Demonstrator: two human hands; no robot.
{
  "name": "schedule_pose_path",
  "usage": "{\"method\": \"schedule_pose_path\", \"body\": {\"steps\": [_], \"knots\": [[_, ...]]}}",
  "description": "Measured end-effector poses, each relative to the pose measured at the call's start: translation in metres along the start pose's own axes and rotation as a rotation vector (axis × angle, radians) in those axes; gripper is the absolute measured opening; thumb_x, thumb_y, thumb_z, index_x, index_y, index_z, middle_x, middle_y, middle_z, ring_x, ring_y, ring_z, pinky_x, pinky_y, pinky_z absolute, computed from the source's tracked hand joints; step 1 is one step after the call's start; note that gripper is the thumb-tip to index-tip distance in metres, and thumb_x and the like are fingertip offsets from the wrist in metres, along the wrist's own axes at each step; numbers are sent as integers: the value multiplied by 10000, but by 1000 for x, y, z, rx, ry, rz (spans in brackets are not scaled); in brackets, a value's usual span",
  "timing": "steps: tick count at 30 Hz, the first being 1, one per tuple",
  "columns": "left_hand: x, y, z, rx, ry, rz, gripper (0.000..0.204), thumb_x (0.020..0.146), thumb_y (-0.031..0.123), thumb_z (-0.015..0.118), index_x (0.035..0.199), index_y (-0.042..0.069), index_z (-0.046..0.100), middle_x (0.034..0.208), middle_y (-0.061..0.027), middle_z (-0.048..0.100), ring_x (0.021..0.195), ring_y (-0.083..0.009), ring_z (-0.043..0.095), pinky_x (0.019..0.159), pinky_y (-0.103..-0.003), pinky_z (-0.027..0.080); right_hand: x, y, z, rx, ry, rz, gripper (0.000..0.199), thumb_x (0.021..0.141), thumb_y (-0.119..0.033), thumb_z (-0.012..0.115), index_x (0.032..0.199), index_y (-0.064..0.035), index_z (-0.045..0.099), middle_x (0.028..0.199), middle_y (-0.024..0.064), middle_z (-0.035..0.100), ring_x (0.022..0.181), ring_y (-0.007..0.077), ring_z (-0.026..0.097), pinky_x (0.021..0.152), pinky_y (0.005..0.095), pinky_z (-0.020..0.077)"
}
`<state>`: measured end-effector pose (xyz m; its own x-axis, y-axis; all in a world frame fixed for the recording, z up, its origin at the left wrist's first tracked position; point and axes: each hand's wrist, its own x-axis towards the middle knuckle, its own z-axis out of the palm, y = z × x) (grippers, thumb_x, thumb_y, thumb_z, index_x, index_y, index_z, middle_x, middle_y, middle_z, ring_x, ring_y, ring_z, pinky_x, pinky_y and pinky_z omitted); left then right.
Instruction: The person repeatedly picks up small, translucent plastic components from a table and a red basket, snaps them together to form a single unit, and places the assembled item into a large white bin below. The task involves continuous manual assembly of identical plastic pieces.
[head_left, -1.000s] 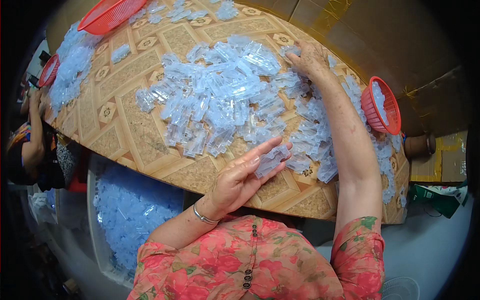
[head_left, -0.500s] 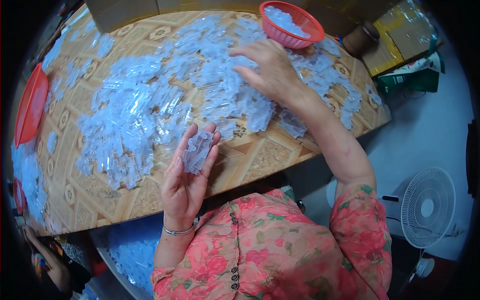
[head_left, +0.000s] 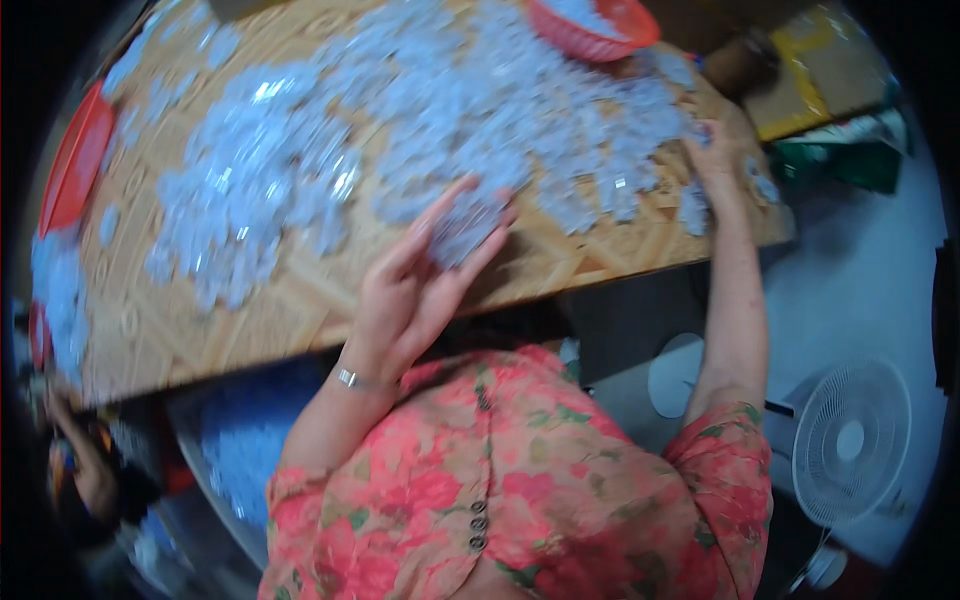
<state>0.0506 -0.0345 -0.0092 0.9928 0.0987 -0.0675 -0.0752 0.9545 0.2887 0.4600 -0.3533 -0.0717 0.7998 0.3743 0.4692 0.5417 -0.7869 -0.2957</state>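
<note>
In my left hand [head_left: 405, 295] I hold a small bunch of clear plastic pieces [head_left: 464, 232], kept between the thumb and the fingers just above the table's near edge. My right hand [head_left: 711, 160] reaches out to the table's right end, among scattered pieces of the same kind; its fingers are blurred, and whether they grip any cannot be made out. A wide spread of loose clear plastic pieces [head_left: 240, 180] covers much of the wood-patterned table [head_left: 190, 345].
A red basket [head_left: 600, 40] with clear pieces stands at the far edge, and another red basket [head_left: 75, 160] at the left. Cardboard boxes [head_left: 820, 75] sit beyond the right corner. A white fan [head_left: 850, 440] stands at right. Another person's arm [head_left: 90, 455] shows at lower left.
My right hand has moved from above the middle of the spread to the table's right end. My left hand has shifted right and forward, still holding its bunch. The view has tilted slightly.
</note>
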Motion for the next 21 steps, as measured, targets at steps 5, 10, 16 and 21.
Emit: {"method": "schedule_pose_path", "body": {"steps": [5,10,16,21], "knots": [[2,-1,2,-58,-7,-6,578,1052,199,426,1528,-66,231,1557,-314,285,1464,-423,290,1221,-458,295,-5,-42,-17,-98,63,31,524,747,-371,837,1165,-118,648,966,183,712,900,326,693,798,431,541],[1,-4,-1,-117,-17,-48,564,1071,241,399,1518,-70,249,1543,-324,301,1455,-433,302,1217,-463,305,-23,-91,-67,252,166,99,445,820,-190,811,1183,-24,614,1008,139,718,890,214,688,779,330,539],[2,-10,2,-22,52,9,576,1079,288,393,1517,-62,262,1537,-301,334,1430,-394,366,1208,-443,323,-97,-243,-81,548,119,-72,424,823,-81,803,1191,-44,595,998,68,674,811,126,623,732,275,520],[0,-15,10,95,29,9,574,1078,294,400,1521,-49,274,1516,-262,384,1416,-362,395,1205,-438,329,-141,-294,-71,523,8,-115,487,748,-117,855,1165,-79,607,899,60,615,703,177,571,647,311,496]]}}
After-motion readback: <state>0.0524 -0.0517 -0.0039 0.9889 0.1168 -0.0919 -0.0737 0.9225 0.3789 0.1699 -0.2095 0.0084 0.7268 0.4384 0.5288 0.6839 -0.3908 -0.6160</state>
